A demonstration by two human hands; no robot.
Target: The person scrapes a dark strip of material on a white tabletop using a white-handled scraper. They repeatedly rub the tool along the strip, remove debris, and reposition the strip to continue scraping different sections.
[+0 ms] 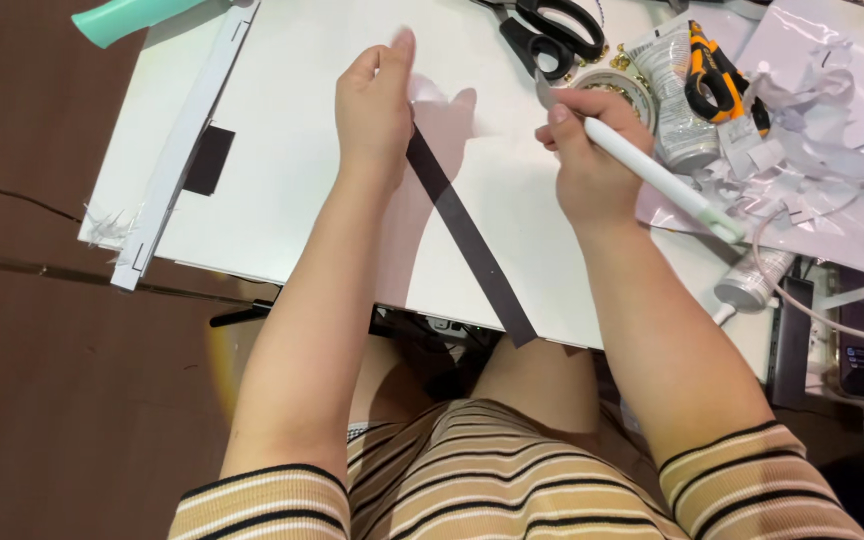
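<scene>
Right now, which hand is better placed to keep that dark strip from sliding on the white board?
Probably the left hand: it already rests on the upper end of the dark strip. The right hand is busy gripping a white pen-like tool.

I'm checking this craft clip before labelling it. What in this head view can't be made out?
- Top end of the dark strip: hidden under the left hand.
- Tip of the white tool: covered by the right hand.
- Scissors: blades cut off by the top edge.
- Teal object: cropped by the top edge.
- Left fingertips: motion-blurred.
</scene>
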